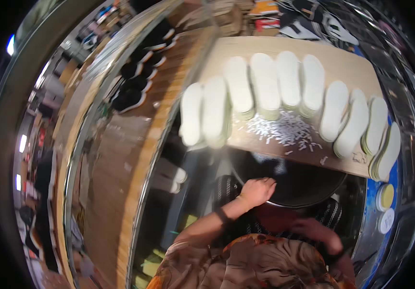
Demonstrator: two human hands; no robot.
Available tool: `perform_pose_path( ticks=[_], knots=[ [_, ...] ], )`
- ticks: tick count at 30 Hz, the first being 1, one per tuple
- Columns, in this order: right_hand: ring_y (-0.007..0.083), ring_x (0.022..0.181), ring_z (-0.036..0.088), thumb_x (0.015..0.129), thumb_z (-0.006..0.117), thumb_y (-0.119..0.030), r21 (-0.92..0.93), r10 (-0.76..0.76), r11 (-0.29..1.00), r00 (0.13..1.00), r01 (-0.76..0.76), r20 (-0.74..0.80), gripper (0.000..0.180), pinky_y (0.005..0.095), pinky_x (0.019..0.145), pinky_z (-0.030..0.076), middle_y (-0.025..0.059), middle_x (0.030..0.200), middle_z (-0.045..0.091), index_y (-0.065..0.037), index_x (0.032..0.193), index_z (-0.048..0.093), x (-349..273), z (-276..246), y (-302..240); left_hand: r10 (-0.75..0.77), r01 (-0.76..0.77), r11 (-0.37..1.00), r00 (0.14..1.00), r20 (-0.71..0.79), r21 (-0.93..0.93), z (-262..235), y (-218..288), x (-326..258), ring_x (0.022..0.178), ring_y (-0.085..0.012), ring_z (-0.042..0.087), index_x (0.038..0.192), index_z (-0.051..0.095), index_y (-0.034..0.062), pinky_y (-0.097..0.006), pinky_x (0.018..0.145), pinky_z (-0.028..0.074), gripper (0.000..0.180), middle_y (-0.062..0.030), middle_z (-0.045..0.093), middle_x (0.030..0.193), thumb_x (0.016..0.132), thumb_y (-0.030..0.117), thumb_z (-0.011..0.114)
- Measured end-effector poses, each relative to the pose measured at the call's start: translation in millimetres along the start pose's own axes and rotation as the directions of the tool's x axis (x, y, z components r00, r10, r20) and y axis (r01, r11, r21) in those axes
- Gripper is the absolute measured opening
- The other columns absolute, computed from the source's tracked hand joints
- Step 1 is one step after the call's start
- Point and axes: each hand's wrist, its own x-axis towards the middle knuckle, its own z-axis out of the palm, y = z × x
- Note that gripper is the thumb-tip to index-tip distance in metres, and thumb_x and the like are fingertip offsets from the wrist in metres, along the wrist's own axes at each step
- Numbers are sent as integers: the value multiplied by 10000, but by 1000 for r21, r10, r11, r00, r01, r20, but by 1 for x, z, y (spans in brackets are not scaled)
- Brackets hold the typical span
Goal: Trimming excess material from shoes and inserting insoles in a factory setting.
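My left hand (258, 190) reaches forward with its fingers curled over the near rim of a black round container (303, 185). That container sits just below the front edge of a wooden board (342, 65). My right hand (315, 230) is blurred, lower and to the right, over a dark red and black striped thing (332, 212); whether it holds anything cannot be told. Several stacks of white shoe insoles (265, 84) stand in an arc across the board. Small white scraps (287, 130) lie scattered in front of them.
On the left a long wooden belt with a metal rail (121, 159) carries black shoes with white soles (137, 82). A yellow disc (387, 195) and a white disc (387, 220) lie on a blue surface at right. Another person stands at far left (44, 192).
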Motion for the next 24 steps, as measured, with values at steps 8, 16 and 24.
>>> perform_pose_path(
  ticks=[8,16,24],
  knots=[
    [351,942,560,694,605,-483,-694,-148,719,983,34,-105,686,427,815,458,240,1093,525,-2,1159,455,102,88,-2,-117,117,993,993,-5,16,6,-8,-18,694,-286,607,747,577,74,-409,616,483,247,-108,608,718,860,251,447],
    [395,1020,498,691,595,-419,-894,-98,447,994,8,-40,684,439,829,432,261,1127,474,14,1194,426,118,112,19,-133,132,991,991,28,36,15,-6,-26,676,-288,617,745,600,71,-400,618,482,305,-121,627,714,865,305,446],
    [372,975,520,703,578,-346,-990,-322,135,947,34,-11,610,413,754,468,245,1104,475,31,1163,443,138,119,62,-43,41,998,998,35,39,12,0,-34,654,-294,614,716,615,54,-395,628,475,368,-140,623,694,870,336,436]
  ],
)
